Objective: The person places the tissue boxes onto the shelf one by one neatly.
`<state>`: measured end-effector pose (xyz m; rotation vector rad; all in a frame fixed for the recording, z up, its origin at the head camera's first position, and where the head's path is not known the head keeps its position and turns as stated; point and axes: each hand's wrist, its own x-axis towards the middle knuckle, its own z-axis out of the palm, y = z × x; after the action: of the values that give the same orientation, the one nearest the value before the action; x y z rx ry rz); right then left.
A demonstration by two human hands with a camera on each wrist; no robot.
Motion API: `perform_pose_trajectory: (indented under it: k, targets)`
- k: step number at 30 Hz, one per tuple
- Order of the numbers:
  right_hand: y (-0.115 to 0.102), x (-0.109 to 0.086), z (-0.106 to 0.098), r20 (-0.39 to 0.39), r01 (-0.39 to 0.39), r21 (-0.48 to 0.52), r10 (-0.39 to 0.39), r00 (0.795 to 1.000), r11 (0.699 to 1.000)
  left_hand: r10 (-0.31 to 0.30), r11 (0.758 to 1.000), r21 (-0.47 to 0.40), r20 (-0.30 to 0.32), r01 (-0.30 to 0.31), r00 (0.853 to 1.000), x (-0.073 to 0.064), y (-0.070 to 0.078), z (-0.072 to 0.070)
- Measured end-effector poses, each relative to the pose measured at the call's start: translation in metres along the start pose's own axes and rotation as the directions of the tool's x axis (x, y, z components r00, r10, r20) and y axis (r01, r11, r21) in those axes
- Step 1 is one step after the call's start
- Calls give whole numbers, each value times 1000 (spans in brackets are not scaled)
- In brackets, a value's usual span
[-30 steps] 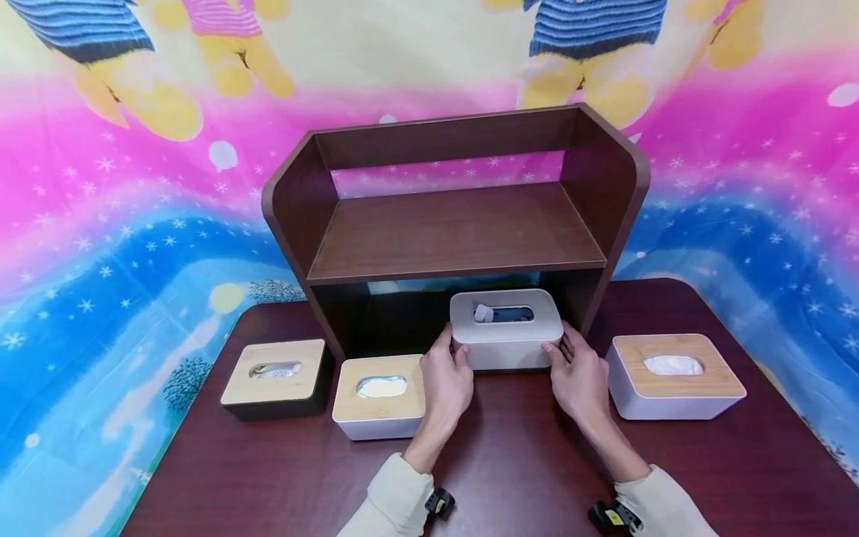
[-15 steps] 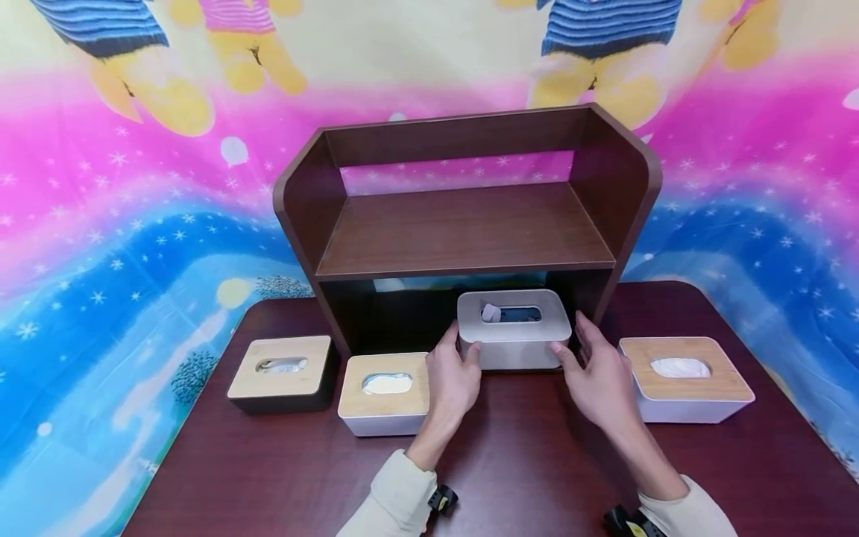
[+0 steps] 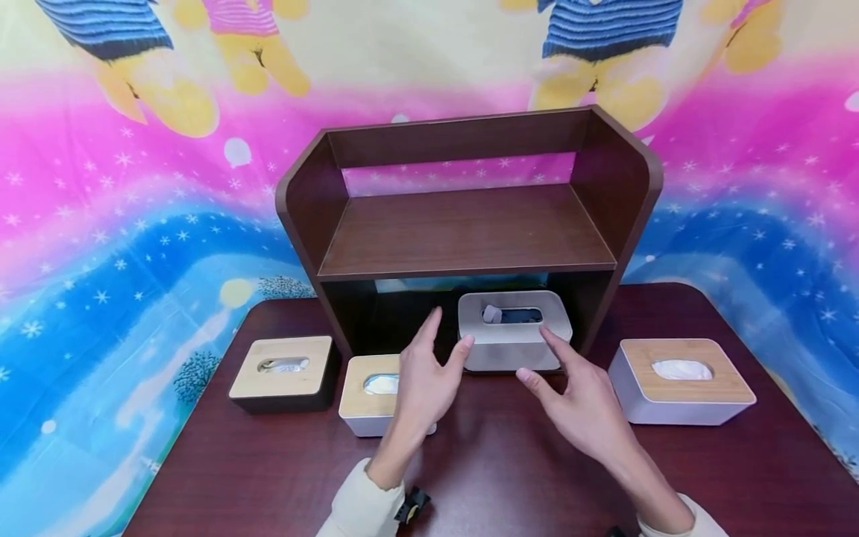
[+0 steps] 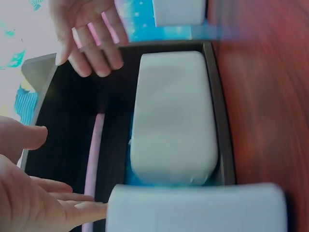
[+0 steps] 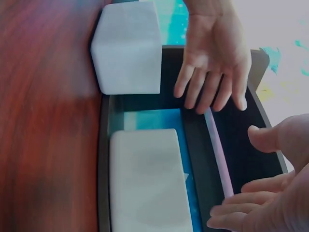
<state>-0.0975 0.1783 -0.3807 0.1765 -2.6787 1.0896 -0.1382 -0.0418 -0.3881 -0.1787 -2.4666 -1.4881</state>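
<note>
A grey tissue box with an oval slot stands in the right half of the lower compartment of a dark brown desk shelf. My left hand is in front of the shelf, fingers extended and apart from the grey box. It partly covers a white tissue box with a wooden lid. My right hand hovers before the grey box's right side with thumb and fingers spread, holding nothing. The left wrist view shows the plain front of the grey box between both hands.
On the left of the dark red table sits a black tissue box with a wooden lid. Another white wooden-lidded tissue box stands on the right. A patterned cloth hangs behind the table.
Both hands have let go of the grey tissue box and drawn back towards me, the left one also leftwards. The grey box stays in the lower compartment.
</note>
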Motion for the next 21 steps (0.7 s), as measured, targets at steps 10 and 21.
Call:
perform_pose_trajectory:
  k: [10, 21]
  targets:
    - [-11, -3, 30, 105, 32, 30, -35, 994, 999, 22, 992, 120, 48, -28, 999, -18, -23, -42]
    - [-24, -5, 80, 208, 0, 130, -28, 978, 992, 53, 963, 260, 100, -78, 994, -26, -49, -81]
